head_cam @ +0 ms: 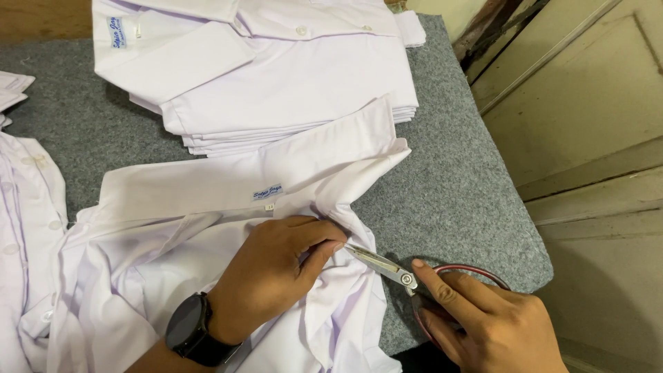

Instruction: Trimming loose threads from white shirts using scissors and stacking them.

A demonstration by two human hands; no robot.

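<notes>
A white shirt lies open on a grey felt-covered table, its collar and small blue label facing up. My left hand, with a black watch on the wrist, pinches the shirt fabric just below the collar's right end. My right hand holds scissors with dark red handles. Their steel blades point left and their tips touch the fabric right by my left fingers.
A stack of folded white shirts sits at the back of the table. More white garments lie along the left edge. The table's right edge drops off beside cream wooden panels.
</notes>
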